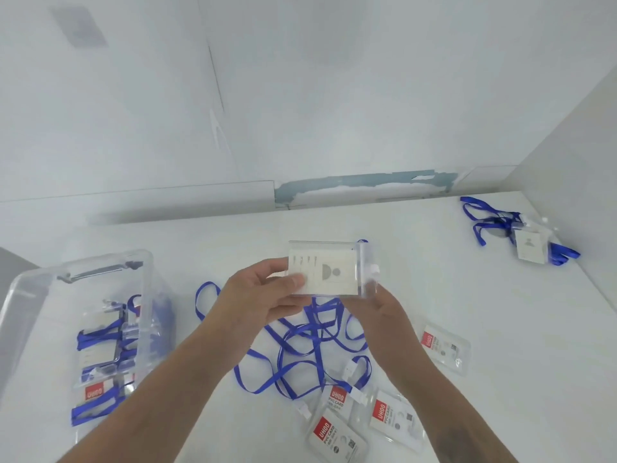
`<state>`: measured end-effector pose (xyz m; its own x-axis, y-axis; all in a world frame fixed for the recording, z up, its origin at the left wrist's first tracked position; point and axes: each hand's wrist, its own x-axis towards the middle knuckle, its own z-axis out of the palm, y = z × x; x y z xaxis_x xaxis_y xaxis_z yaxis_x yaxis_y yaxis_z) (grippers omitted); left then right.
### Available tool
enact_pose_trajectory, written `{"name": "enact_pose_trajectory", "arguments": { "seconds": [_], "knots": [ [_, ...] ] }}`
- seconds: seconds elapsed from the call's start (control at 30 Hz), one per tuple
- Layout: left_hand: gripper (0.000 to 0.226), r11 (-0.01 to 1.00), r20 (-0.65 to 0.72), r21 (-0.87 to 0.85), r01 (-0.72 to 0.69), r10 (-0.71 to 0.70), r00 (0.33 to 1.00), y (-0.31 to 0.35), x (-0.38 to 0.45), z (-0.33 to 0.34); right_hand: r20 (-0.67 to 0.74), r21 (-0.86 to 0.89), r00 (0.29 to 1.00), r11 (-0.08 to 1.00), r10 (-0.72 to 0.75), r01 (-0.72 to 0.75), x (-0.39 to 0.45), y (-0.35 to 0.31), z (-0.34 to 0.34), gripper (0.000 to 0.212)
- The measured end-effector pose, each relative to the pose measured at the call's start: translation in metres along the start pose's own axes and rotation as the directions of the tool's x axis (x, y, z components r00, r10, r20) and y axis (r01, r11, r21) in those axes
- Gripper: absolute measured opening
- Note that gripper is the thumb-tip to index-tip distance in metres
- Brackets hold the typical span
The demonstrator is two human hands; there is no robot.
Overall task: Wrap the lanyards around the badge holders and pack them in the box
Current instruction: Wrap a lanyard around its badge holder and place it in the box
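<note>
White walls and a white surface (434, 279) frame the work, and above the middle of that surface a clear badge holder (332, 269) with a pale card inside is lifted in both hands. The left hand (263, 295) pinches its left end, thumb pressed across the front; the right hand (384, 305) supports the lower right corner near the clip, though how its fingers close there is hard to make out from this angle. From the holder a blue lanyard (314, 332) hangs down unwrapped into a loose tangle of blue straps on the surface just below. Near the front edge lie three more holders (354, 419) with red labels, and a fourth (444, 349) sits apart to the right, none of them wrapped. Another holder with its strap (521, 238) rests in the far right corner. At the left stands the clear plastic box (83, 329), already holding several holders bound in blue strap. By that count the job looks partly done: a handful packed, roughly six left to wrap and stow.
</note>
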<state>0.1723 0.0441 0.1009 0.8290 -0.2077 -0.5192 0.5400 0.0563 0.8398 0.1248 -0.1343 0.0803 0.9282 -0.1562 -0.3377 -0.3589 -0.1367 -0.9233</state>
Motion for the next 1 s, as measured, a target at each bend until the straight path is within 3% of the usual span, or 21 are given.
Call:
{"name": "enact_pose_trajectory", "arguments": {
  "seconds": [0.13, 0.27, 0.37, 0.43, 0.5, 0.63, 0.73, 0.83, 0.93, 1.0],
  "knots": [
    [0.015, 0.992, -0.05, -0.122, 0.009, -0.015, 0.999, 0.012, -0.003, 0.0, 0.068, -0.147, 0.993, 0.984, -0.094, 0.103, -0.005, -0.014, 0.023, 0.029],
    [0.014, 0.997, -0.139, -0.054, -0.059, 0.051, 0.989, 0.023, -0.004, 0.0, 0.178, -0.46, 0.971, 0.859, -0.157, 0.223, -0.006, -0.023, 0.036, 0.025],
    [0.012, 0.964, -0.264, 0.227, -0.14, 0.199, 0.944, 0.027, -0.001, -0.006, 0.274, -0.685, 0.944, 0.652, -0.183, 0.325, -0.006, -0.039, 0.036, 0.027],
    [0.007, 0.887, -0.265, 0.43, -0.167, 0.301, 0.916, 0.028, -0.001, -0.011, 0.341, -0.752, 0.919, 0.529, -0.201, 0.394, -0.008, -0.056, 0.032, 0.026],
    [0.011, 0.824, -0.217, 0.543, -0.162, 0.324, 0.921, 0.027, -0.004, -0.018, 0.366, -0.755, 0.9, 0.489, -0.238, 0.436, -0.007, -0.076, 0.026, 0.023],
    [0.012, 0.83, -0.027, 0.545, -0.118, 0.158, 0.987, 0.022, -0.011, -0.031, 0.334, -0.628, 0.896, 0.641, -0.291, 0.442, 0.011, -0.102, 0.003, 0.009],
    [0.016, 0.951, 0.094, 0.308, -0.019, -0.01, 0.995, 0.024, -0.017, -0.038, 0.355, -0.425, 0.91, 0.829, -0.216, 0.363, 0.025, -0.107, -0.005, 0.004],
    [0.019, 0.996, 0.177, 0.052, 0.079, -0.087, 0.98, 0.025, -0.022, -0.044, 0.305, -0.19, 0.937, 0.954, -0.168, 0.233, 0.029, -0.097, -0.001, 0.008],
    [0.029, 0.982, 0.194, -0.155, 0.104, -0.073, 0.978, 0.021, -0.02, -0.047, 0.232, 0.013, 0.971, 0.998, -0.063, 0.061, 0.03, -0.075, 0.012, 0.014],
    [0.025, 0.959, 0.11, -0.27, 0.084, -0.056, 0.992, 0.02, -0.018, -0.045, 0.164, 0.006, 0.986, 1.0, 0.021, -0.022, 0.027, -0.059, 0.027, 0.035]
  ]
}}
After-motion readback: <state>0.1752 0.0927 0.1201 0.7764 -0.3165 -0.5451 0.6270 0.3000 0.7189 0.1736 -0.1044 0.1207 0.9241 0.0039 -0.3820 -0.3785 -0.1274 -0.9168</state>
